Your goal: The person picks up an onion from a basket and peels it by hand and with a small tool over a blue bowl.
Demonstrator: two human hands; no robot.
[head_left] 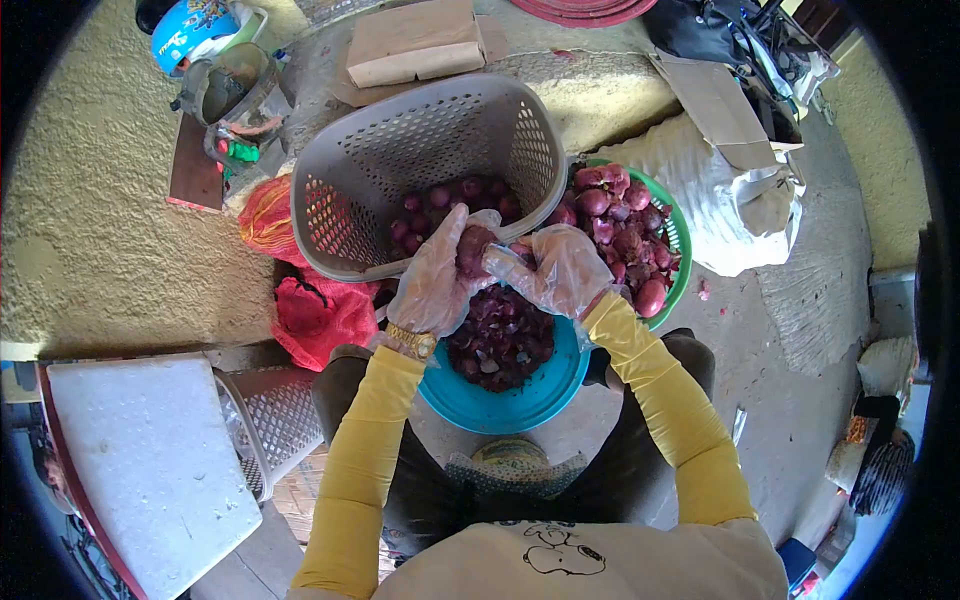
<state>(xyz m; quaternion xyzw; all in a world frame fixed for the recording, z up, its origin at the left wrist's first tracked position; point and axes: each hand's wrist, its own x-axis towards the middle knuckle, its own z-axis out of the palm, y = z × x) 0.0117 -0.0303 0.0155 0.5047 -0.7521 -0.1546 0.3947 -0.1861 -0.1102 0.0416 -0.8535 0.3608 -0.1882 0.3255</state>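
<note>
While both yellow-sleeved forearms (375,415) angle inward, gloved left hand (430,280) grips an onion (473,252); gloved right hand (570,268) has fingers bent at the onion's side, can't tell if they grip. Onion's above blue basin (500,415), near grey basket (340,190). Concrete floor (740,360) below, rough yellow wall (110,230) at left.

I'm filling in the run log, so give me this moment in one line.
left hand: holding red onion | right hand: at same onion | below: blue basin of skins | beyond: grey basket, onions inside

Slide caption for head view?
Gloved left hand holds a red onion, gloved right hand beside it, near a blue basin of purple skins.
</note>
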